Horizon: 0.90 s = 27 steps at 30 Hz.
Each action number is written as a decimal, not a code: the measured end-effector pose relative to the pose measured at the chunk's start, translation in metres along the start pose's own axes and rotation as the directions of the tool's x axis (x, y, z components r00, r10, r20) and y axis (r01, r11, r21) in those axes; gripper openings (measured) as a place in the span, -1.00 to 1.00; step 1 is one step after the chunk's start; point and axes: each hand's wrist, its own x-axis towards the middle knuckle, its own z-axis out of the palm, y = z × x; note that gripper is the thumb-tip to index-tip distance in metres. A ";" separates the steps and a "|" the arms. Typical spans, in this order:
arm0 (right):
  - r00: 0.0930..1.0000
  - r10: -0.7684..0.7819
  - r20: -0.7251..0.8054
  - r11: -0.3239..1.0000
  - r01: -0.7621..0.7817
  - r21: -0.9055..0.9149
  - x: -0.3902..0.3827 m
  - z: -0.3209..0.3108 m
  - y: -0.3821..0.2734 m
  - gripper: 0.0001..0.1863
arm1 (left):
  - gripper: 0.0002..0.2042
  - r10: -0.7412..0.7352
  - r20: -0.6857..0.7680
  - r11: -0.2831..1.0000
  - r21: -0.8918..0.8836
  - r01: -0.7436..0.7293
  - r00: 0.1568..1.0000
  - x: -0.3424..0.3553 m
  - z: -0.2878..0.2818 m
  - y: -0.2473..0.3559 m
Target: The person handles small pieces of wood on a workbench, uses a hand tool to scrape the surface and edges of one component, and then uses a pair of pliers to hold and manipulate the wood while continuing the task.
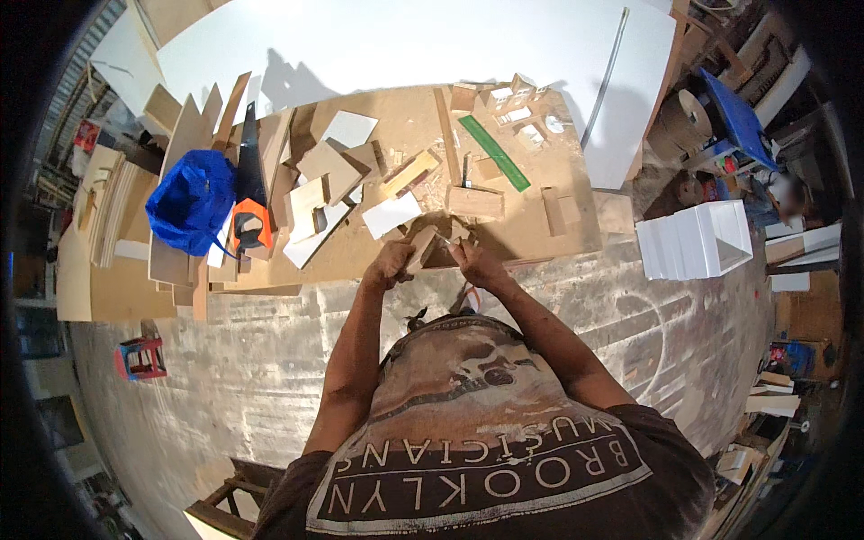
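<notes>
Both hands are up at the near edge of the brown board tabletop (540,153), working one small, pale, flat offcut of wood (419,247). The left hand (389,265) has its fingers (402,270) curled shut around the lower end of the piece — a firm wrap, no gap showing. The right hand (477,265) sits just beside it, fingers (459,252) bent in toward the top of the same piece; whether they pinch it or only touch, I cannot tell, the spot is too small.

The offcut lies between the two hands, nearer the left, which carries it. Its long axis runs tilted — lower end in the left palm, upper end pointing away from the body and a little to the right, toward a rectangular light wooden block (474,202) lying flat just beyond. Off to the left rest a crumpled blue plastic bag (191,200) and a handsaw with an orange and black handle (250,211), well apart from the hands.
</notes>
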 end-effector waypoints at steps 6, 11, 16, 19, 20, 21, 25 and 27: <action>1.000 0.002 -0.004 0.999 -0.002 0.054 0.006 0.010 0.025 -0.47 | -0.65 -0.230 -0.054 0.797 -0.584 0.156 0.972 -0.003 0.006 0.026; 0.997 0.065 0.042 0.996 -0.067 0.066 0.002 0.003 0.014 -0.45 | -0.50 -0.457 0.079 0.144 -0.976 0.161 0.886 -0.001 0.021 0.022; 0.998 0.016 0.063 1.000 -0.016 0.005 -0.003 -0.004 0.005 -0.46 | -0.46 -0.348 -0.077 0.320 -0.947 0.041 0.934 0.002 0.033 0.004; 0.997 0.004 0.082 1.000 -0.005 0.010 -0.001 -0.005 -0.008 -0.47 | -0.49 -0.158 -0.249 0.600 -0.793 -0.107 0.956 -0.009 0.044 -0.027; 0.996 0.059 0.072 0.998 -0.061 0.027 -0.001 -0.005 0.005 -0.47 | -0.51 -0.310 -0.121 0.477 -0.878 0.044 0.943 0.001 0.037 -0.001; 0.996 0.072 0.061 0.997 -0.073 0.025 -0.001 -0.003 0.012 -0.47 | -0.54 -0.450 0.013 0.333 -0.925 0.181 0.893 0.005 0.031 0.015; 0.995 -0.096 -0.013 0.991 0.095 -0.096 0.010 0.013 0.031 -0.51 | -0.57 -0.501 0.088 0.189 -0.959 0.209 0.861 0.002 0.020 0.024; 0.991 -0.132 -0.019 0.983 0.128 -0.129 0.011 0.016 0.031 -0.55 | -0.53 -0.553 0.154 0.198 -0.930 0.309 0.819 -0.002 0.012 0.038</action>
